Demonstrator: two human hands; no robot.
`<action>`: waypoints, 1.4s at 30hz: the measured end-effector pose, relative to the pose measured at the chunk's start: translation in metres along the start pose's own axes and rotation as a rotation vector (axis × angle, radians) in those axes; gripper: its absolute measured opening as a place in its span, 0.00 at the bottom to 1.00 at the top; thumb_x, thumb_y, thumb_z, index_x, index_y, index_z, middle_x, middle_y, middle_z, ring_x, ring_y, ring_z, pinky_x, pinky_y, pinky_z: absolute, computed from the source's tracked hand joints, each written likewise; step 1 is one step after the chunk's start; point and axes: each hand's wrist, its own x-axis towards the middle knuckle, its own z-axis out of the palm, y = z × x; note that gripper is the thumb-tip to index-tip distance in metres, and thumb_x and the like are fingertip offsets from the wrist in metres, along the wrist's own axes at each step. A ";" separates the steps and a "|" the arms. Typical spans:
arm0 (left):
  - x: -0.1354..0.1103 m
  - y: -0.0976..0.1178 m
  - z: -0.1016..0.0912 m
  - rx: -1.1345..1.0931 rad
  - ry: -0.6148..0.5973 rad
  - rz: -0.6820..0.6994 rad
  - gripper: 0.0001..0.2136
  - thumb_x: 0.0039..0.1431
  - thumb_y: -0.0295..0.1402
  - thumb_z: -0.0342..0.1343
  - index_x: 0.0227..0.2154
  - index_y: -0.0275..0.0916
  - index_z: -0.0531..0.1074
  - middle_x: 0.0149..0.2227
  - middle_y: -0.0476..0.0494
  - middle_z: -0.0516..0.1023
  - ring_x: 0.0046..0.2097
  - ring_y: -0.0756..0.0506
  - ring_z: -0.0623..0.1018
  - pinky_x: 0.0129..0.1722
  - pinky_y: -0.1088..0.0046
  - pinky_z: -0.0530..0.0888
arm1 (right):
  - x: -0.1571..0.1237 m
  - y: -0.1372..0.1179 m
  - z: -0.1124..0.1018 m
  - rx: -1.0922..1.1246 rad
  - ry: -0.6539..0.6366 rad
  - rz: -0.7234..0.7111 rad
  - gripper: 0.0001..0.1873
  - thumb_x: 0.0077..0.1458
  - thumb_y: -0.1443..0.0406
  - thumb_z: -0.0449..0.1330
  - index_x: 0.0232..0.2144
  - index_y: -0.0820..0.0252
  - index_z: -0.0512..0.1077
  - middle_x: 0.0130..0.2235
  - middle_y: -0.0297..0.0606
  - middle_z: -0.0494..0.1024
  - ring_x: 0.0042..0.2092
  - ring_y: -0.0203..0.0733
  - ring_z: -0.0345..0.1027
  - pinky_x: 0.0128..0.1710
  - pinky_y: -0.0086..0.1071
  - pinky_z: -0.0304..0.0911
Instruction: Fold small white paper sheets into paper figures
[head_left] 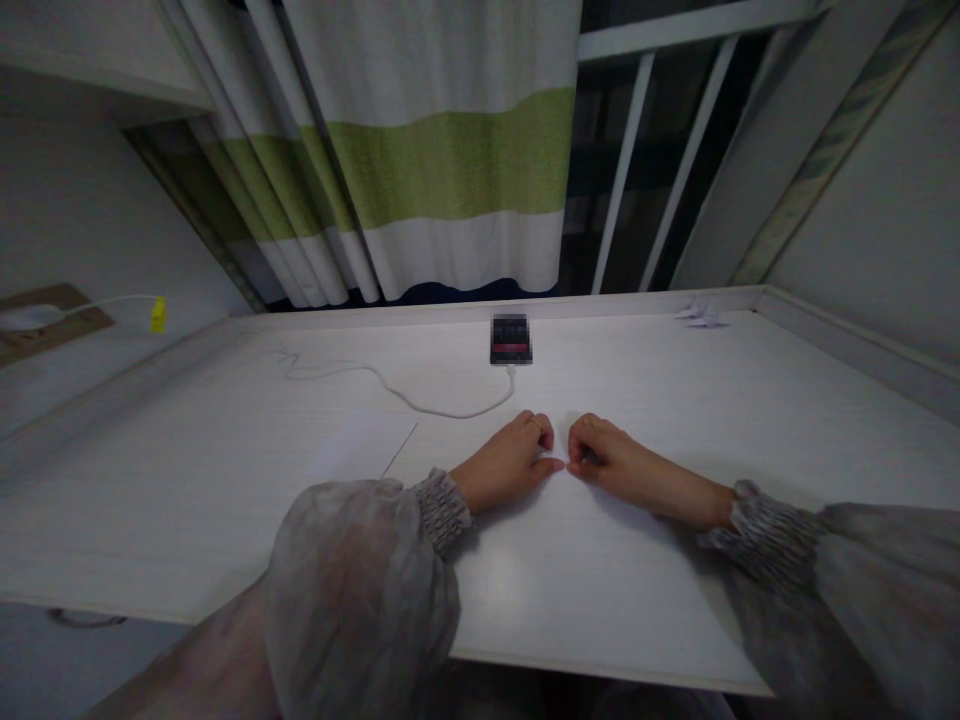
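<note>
My left hand (pixel 510 462) and my right hand (pixel 609 462) rest side by side on the white table (pixel 187 520), near its middle. Both have their fingers curled under, and the thumb tips meet between them. Whether anything is pinched under the fingers is hidden; the surface there is white on white. A ring shows on my left hand. Loose grey sleeves with gathered cuffs cover both forearms. A white sheet of paper (pixel 360 445) lies flat just left of my left hand, not touched.
A dark phone (pixel 511 339) lies at the table's far edge, with a white cable (pixel 390 388) running left toward a wall socket with a yellow tag (pixel 157 314). Small white folded paper figures (pixel 701 316) sit at the far right corner. Striped curtains hang behind.
</note>
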 end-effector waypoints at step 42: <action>0.005 0.000 -0.006 -0.029 -0.090 -0.021 0.06 0.50 0.32 0.55 0.28 0.35 0.68 0.30 0.47 0.66 0.30 0.52 0.65 0.33 0.75 0.64 | 0.003 0.004 -0.002 0.375 -0.060 0.141 0.09 0.38 0.73 0.57 0.17 0.60 0.58 0.22 0.29 0.60 0.25 0.32 0.53 0.24 0.27 0.50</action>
